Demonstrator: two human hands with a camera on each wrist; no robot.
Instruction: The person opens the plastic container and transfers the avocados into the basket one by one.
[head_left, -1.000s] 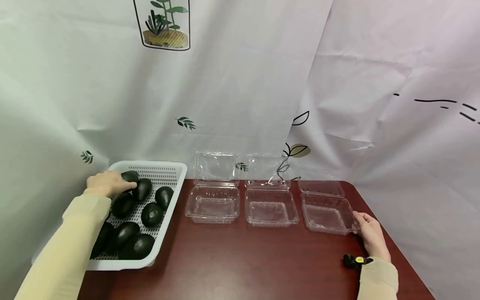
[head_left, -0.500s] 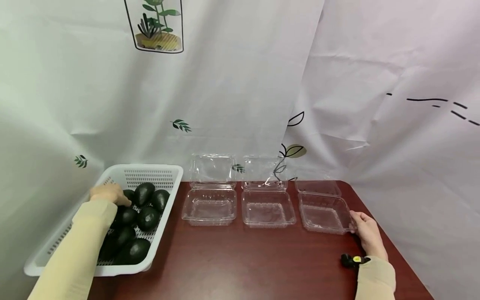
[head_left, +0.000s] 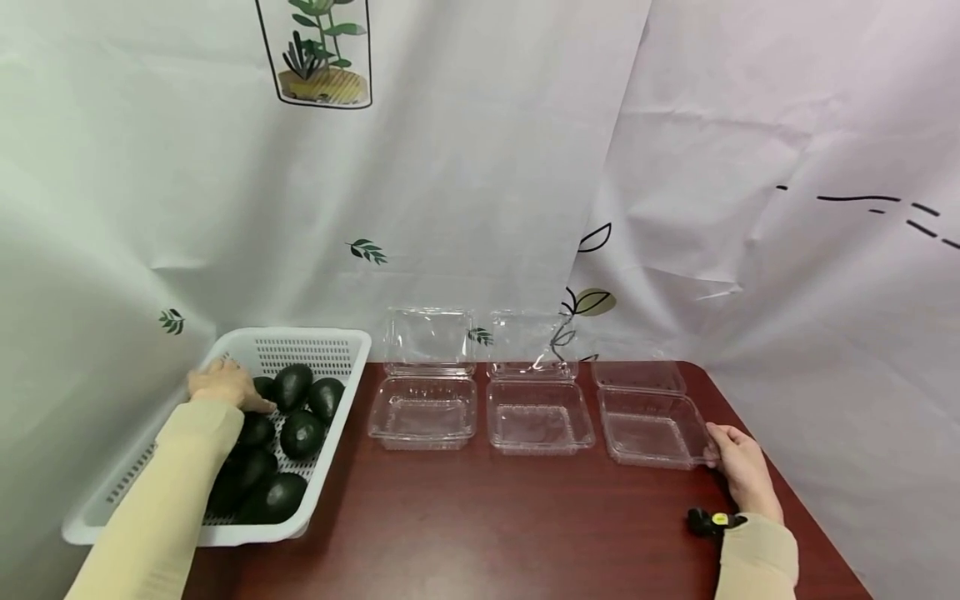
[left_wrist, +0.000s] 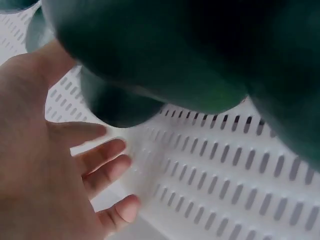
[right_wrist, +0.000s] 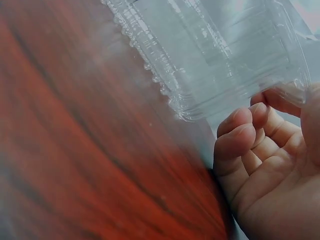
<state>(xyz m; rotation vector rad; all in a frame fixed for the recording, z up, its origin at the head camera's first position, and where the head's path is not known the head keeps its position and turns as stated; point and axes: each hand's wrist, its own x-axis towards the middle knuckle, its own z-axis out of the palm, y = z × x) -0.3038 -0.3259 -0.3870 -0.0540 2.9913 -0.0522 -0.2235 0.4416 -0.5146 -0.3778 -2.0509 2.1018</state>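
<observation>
In the head view my left hand (head_left: 221, 385) is inside a white slotted basket (head_left: 187, 537), among several dark green avocados (head_left: 302, 434). The left wrist view shows its fingers (left_wrist: 107, 170) loosely extended beside the slotted wall, with no avocado enclosed in them. A smaller-looking avocado (left_wrist: 120, 105) lies close to the index finger, while a large one (left_wrist: 150, 55) covers the thumb's tip. My right hand (head_left: 741, 467) pinches the near right rim of a clear plastic clamshell container (head_left: 652, 429); its thumb and index finger meet the rim in the right wrist view.
Two more clear clamshell containers, a left one (head_left: 423, 412) and a middle one (head_left: 540, 417), stand lid-up between basket and right container. All rest on a reddish-brown table (head_left: 450, 525). A printed white sheet (head_left: 480, 167) hangs behind. A black strap (head_left: 701, 522) is at the right wrist.
My left hand has moved slightly nearer within the basket, and the avocado beside it has shifted forward from the back corner. The right hand keeps its hold on the container.
</observation>
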